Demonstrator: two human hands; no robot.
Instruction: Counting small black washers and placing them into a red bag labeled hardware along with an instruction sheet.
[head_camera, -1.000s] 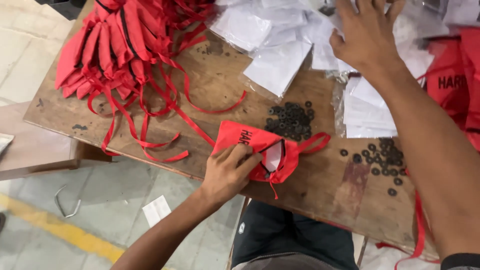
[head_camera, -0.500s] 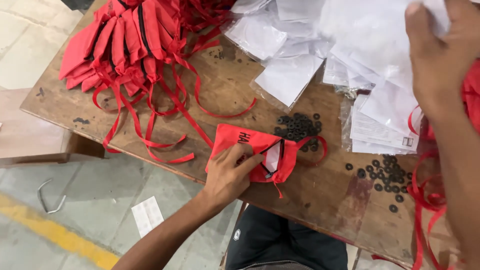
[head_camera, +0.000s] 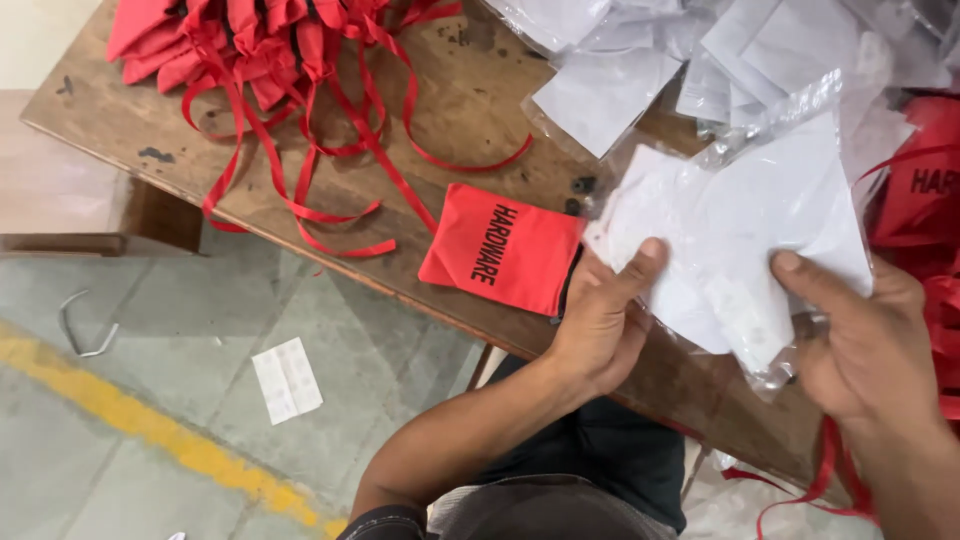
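My left hand (head_camera: 600, 320) and my right hand (head_camera: 860, 345) both grip a bundle of clear plastic packets with white inserts (head_camera: 745, 215), held just above the near edge of the wooden table (head_camera: 470, 110). The left thumb presses on the bundle's lower left corner, the right thumb on its right side. A small red cloth pouch with black lettering (head_camera: 500, 250) lies flat on the table, just left of my left hand. The bundle hides the spot where the small black round pieces lay.
A heap of red pouches with long red ribbons (head_camera: 270, 60) fills the table's far left. More clear packets (head_camera: 640, 60) are piled at the back. Red pouches (head_camera: 925, 190) lie at the right edge. A white paper slip (head_camera: 287, 378) lies on the floor.
My right hand has brought the packet bundle down from the back pile. My left hand has let go of the red pouch and taken hold of the bundle.
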